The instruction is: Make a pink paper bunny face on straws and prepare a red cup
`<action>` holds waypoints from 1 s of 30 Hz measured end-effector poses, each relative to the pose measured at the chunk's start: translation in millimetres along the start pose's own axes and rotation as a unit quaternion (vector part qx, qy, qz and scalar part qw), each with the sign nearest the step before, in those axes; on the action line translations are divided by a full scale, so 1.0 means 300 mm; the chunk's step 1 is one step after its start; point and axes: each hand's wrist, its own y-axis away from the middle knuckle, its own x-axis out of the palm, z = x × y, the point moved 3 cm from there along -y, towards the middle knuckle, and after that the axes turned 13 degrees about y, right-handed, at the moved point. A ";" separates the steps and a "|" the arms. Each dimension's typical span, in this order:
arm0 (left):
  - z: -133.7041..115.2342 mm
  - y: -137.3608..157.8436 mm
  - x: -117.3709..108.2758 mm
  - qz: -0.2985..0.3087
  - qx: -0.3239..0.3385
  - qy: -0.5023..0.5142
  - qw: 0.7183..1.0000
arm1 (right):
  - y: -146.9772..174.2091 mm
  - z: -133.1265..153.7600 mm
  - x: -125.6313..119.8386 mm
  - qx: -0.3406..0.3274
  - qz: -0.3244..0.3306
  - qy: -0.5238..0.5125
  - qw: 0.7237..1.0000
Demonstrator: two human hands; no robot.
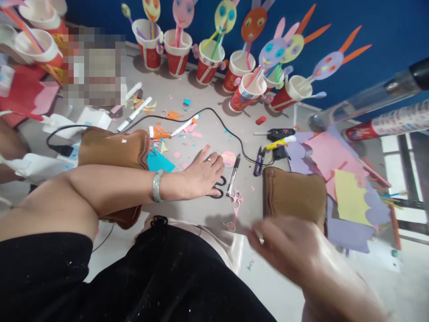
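My left hand (202, 175), with a ring and a pale bangle, reaches palm down over the scissors (219, 193). Its fingers are bent and apart; the black handle loops show by the thumb, while the blades are hidden. Just right of it lie a black pen (233, 175) and a pink paper face (229, 158) with yellow eyes. Pink cut-out paper scraps (237, 201) lie below the pen. Motion smears my right hand (288, 250), which is over the table's front edge by a brown cushion (295, 194). Its fingers look bent, and I see nothing clear in them.
Red paper cups (177, 60) with paper animal faces on straws line the back. A black cable (209, 108) crosses the table. Purple snips (259, 162), a yellow glue pen (280, 142) and coloured paper (351, 197) lie right. Another brown cushion (112, 147) sits under my left arm.
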 end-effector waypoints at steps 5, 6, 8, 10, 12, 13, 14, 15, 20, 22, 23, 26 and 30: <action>-0.005 -0.001 0.005 -0.026 0.008 -0.004 1.000 | -0.194 -0.116 0.198 -0.009 0.039 0.148 0.988; -0.004 -0.004 0.010 -0.023 0.000 -0.001 1.000 | -0.211 -0.126 0.225 -0.021 0.055 0.157 0.986; -0.003 -0.009 0.019 -0.019 -0.009 0.005 1.000 | -0.233 -0.133 0.266 -0.042 0.081 0.184 0.979; -0.003 -0.013 0.024 -0.020 -0.007 0.007 1.000 | -0.245 -0.131 0.297 -0.060 0.098 0.194 0.974; -0.002 -0.013 0.026 -0.019 -0.004 0.006 1.000 | -0.251 -0.131 0.319 -0.082 0.103 0.193 0.972; -0.001 -0.013 0.027 -0.017 -0.004 0.005 1.000 | -0.251 -0.135 0.327 -0.094 0.103 0.196 0.971; 0.000 -0.012 0.027 -0.017 -0.004 0.004 1.000 | -0.250 -0.140 0.333 -0.105 0.099 0.201 0.969; 0.001 -0.011 0.028 -0.019 -0.003 0.002 1.000 | -0.248 -0.148 0.336 -0.116 0.090 0.207 0.967; 0.001 -0.010 0.042 -0.038 0.003 -0.015 0.999 | -0.232 -0.208 0.314 -0.106 0.011 0.182 0.978; 0.000 -0.010 0.045 -0.043 0.000 -0.020 0.999 | -0.227 -0.232 0.299 -0.030 -0.037 0.118 0.992; -0.001 -0.010 0.044 -0.044 -0.002 -0.021 0.999 | -0.223 -0.239 0.291 0.021 -0.080 0.075 0.994; -0.004 -0.009 0.033 -0.035 -0.002 -0.022 0.999 | -0.206 -0.240 0.282 0.186 -0.243 -0.035 0.951; -0.005 -0.008 0.017 -0.013 0.001 -0.009 1.000 | -0.200 -0.212 0.346 0.290 -0.284 -0.125 0.905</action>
